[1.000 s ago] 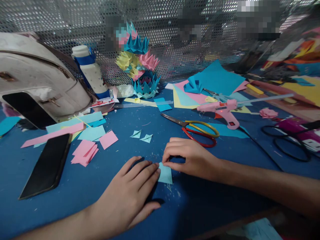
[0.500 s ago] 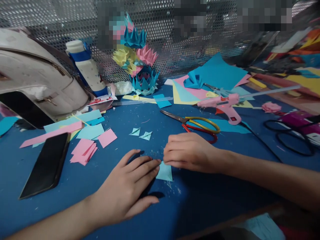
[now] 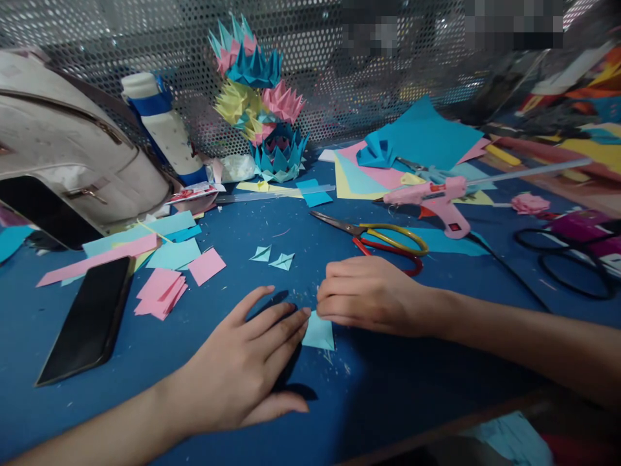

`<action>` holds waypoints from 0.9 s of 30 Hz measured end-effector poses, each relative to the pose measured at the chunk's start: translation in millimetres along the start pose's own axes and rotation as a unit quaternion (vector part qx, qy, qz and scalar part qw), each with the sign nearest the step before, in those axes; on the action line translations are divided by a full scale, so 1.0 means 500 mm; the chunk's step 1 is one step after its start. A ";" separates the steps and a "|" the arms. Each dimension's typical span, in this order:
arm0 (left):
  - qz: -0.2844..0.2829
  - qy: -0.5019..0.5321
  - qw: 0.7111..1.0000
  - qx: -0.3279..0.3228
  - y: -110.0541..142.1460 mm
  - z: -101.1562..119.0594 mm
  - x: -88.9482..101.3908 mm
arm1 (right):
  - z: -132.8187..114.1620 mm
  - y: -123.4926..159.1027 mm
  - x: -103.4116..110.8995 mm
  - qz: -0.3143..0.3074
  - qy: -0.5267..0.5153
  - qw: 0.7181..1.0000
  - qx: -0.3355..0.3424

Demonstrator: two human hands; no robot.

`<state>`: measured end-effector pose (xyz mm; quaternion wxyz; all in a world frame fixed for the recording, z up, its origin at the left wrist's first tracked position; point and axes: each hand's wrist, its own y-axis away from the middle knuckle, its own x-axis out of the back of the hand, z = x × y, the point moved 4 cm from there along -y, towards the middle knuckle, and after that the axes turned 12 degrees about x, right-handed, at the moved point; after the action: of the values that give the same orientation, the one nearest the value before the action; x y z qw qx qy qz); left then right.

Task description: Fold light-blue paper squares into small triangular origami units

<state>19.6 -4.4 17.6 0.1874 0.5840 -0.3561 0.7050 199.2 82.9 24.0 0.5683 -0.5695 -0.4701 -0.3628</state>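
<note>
My R hand point(image 3: 369, 292) has curled tighter over paper point(image 3: 320, 334), can't tell if pinching, w/ L hand point(image 3: 245, 362) spread, so prob. mid-crease.

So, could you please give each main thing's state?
Left hand: fingers spread
Right hand: fingers curled
Light-blue paper: partly covered
Small pieces: folded
Scissors: blades closed
Pink squares: loosely piled
Glue gun: glue stick loaded
Bottle: lid on
Lying phone: screen dark
Leaning phone: screen dark

Probably a craft workspace: glue gun point(image 3: 449, 208), scissors point(image 3: 361, 229), paper flowers point(image 3: 255, 70).
</note>
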 end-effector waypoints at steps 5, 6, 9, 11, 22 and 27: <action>-0.020 -0.004 1.000 -0.019 -0.001 0.001 0.000 | 0.005 0.000 0.007 -0.018 -0.048 0.998 -0.023; -0.024 -0.003 1.000 -0.019 -0.002 0.000 0.000 | 0.007 -0.001 0.008 -0.018 -0.068 0.997 -0.032; -0.022 0.002 0.999 -0.023 -0.003 -0.002 -0.002 | 0.014 -0.003 0.006 -0.003 -0.134 0.987 -0.087; -0.013 0.003 1.000 -0.025 -0.003 -0.003 -0.003 | 0.022 -0.004 -0.003 0.007 -0.165 0.974 -0.155; 0.014 0.001 1.000 0.027 0.001 -0.014 -0.006 | 0.017 -0.010 -0.027 0.035 -0.196 0.951 -0.236; 0.012 0.000 1.000 0.028 -0.001 -0.014 -0.003 | 0.006 -0.009 -0.017 0.055 -0.097 0.989 -0.099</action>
<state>15.2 1.3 15.6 0.1631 0.5847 -0.3433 0.7167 192.0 84.1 17.1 0.4801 -0.6803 -0.4530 -0.3187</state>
